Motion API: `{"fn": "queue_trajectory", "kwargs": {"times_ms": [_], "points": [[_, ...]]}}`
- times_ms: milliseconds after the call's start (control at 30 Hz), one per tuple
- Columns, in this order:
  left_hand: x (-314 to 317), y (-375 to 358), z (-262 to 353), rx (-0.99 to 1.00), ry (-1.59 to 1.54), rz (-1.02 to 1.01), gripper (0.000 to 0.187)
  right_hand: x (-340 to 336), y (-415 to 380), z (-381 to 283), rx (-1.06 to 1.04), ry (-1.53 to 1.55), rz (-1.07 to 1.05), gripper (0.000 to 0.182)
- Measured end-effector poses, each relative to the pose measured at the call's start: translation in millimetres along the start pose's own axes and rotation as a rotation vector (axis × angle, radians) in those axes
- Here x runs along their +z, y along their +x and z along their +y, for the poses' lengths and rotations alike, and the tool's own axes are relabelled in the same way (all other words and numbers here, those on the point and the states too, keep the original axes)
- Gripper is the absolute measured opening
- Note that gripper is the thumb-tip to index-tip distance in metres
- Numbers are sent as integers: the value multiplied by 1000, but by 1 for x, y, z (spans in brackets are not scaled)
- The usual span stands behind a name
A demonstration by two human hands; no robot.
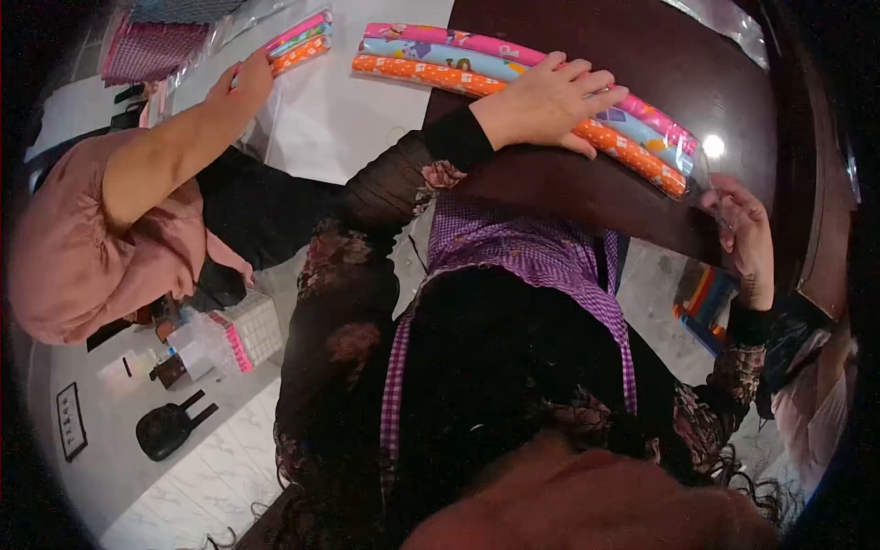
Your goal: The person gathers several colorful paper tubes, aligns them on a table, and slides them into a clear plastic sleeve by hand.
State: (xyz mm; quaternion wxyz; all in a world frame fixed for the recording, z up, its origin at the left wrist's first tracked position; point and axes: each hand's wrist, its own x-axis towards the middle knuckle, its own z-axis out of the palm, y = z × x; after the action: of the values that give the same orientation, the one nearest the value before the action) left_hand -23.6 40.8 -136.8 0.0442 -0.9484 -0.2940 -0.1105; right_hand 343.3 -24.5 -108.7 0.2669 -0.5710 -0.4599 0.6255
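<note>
Three long rolls lie side by side on the dark table (pixel 513 183): a pink roll (pixel 490 46), a light blue roll (pixel 440 53) and an orange roll (pixel 403 71), apparently in clear wrapping. My left hand (pixel 550 101) rests across the middle of the rolls, palm down with its fingers spread. At the right end of the rolls, the fingers of my right hand (pixel 744 220) are pinched on the clear plastic wrapping (pixel 704 179) that extends past them.
A co-worker (pixel 110 229) at the left has a hand on another bundle of rolls (pixel 302 46) above a white surface (pixel 321 128). Clear plastic (pixel 724 23) lies at the table's far edge. A black bag (pixel 170 431) is at the lower left.
</note>
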Motion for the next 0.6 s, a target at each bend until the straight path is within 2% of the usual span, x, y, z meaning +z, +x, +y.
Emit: {"fn": "queue_trajectory", "kwargs": {"times_ms": [67,133,267,300,367,400,467,533,600], "points": [[-1,0,1,-7,-33,-9,91,2,7,1,45,-50,-58,30],[-2,0,1,-7,-29,-9,91,4,13,10,1,-127,-111,28],[-3,-1,1,-3,-23,9,92,14,17,9,62,-251,-62,31],[-2,0,1,-2,-26,8,92,13,22,22,-76,-129,-45,34],[-3,-1,1,-2,-46,17,91,3,29,33,-202,-7,-14,37],[-3,0,1,-12,-57,-11,90,-8,33,33,-179,-71,-78,40],[-3,1,1,3,-80,-2,90,-11,33,36,-194,-66,-58,44],[-4,4,3,-22,-62,-44,91,1,23,12,-78,-28,-90,46],[-1,3,2,5,-68,-9,92,11,12,-17,-48,-125,-174,44]]}}
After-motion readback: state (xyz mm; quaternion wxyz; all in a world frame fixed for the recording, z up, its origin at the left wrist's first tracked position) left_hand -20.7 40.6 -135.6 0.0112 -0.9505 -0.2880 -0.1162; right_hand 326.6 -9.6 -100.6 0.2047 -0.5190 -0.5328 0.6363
